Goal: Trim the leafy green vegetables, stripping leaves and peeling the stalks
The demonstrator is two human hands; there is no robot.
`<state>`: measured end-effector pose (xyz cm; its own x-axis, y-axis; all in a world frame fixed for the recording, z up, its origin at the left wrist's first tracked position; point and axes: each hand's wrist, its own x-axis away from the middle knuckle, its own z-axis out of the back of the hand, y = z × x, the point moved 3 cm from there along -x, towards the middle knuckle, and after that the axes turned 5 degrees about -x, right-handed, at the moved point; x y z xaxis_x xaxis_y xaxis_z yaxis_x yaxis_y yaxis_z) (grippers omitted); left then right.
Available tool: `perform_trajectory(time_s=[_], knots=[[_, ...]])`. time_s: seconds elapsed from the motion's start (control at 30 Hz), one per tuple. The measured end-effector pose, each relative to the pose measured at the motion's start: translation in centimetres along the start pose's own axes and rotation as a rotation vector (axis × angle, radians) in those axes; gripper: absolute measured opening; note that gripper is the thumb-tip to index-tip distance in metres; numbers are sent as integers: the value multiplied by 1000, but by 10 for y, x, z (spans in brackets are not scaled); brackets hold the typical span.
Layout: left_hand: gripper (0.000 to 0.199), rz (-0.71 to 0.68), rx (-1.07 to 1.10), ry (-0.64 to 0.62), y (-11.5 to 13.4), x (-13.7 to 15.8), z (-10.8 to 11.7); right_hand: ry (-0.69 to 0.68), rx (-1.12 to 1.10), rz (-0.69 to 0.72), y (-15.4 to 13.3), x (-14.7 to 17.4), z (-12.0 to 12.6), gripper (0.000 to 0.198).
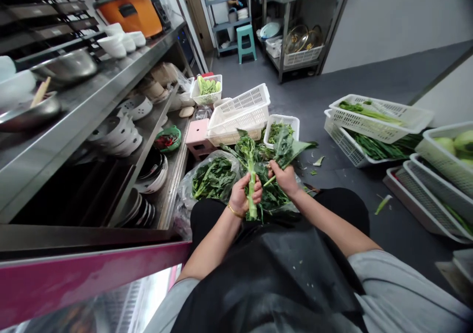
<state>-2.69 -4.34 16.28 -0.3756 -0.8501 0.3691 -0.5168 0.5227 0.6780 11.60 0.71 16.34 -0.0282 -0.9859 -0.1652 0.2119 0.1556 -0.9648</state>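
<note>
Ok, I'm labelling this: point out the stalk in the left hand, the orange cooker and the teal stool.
Stalk point(252, 165): head view, stem above the left hand point(242, 194).
Orange cooker point(141, 15): head view, body side.
Teal stool point(245, 30): head view, seat.

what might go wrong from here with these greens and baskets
Leaf scraps on the gray floor could be slippery underfoot. The white basket of green stalks rests atop another basket and might slip if bumped. Leaves in the right hand could drop onto the floor too.

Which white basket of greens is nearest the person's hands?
The small white basket just beyond the right hand; the others sit farther off, one past the pink stool, the rest over to the right.
</note>
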Motion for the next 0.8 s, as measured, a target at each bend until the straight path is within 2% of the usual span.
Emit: perform_trajectory(time_s=[0.1, 0.2, 0.27, 0.33, 0.4, 0.5, 0.57, 0.63, 0.67, 0.73, 0.8], knots=[[35, -124, -217, 119, -7, -8, 4, -176, 200, 219, -25, -3, -12, 23], [36, -199, -335, 223, -14, -15, 14, -413, 359, 289, -35, 0, -23, 17], [33, -172, -252, 228, -11, -16, 22, -572, 296, 298, -32, 11, -24, 13], [32, -124, -130, 217, -2, -13, 29, -663, 95, 254, -24, 25, -20, 16], [34, -86, -53, 161, 8, -6, 33, -568, -165, 87, -12, 30, -12, 28], [43, -21, -31, -28, 10, 4, 27, -359, -463, -209, 2, 18, -12, 40], [47, 42, -73, -155, 3, 7, 22, -388, -509, -282, 2, 4, -23, 40], [48, 80, -173, -197, -5, 4, 19, -404, -471, -277, -1, -9, -35, 37], [48, 59, -234, -149, -7, 1, 20, -376, -429, -258, -2, -13, -39, 35], [46, -56, -326, 57, -5, -5, 25, -273, -299, -176, -5, -15, -41, 30], [43, -197, -330, 254, -2, -9, 28, -191, -161, -63, -7, -7, -39, 24]])
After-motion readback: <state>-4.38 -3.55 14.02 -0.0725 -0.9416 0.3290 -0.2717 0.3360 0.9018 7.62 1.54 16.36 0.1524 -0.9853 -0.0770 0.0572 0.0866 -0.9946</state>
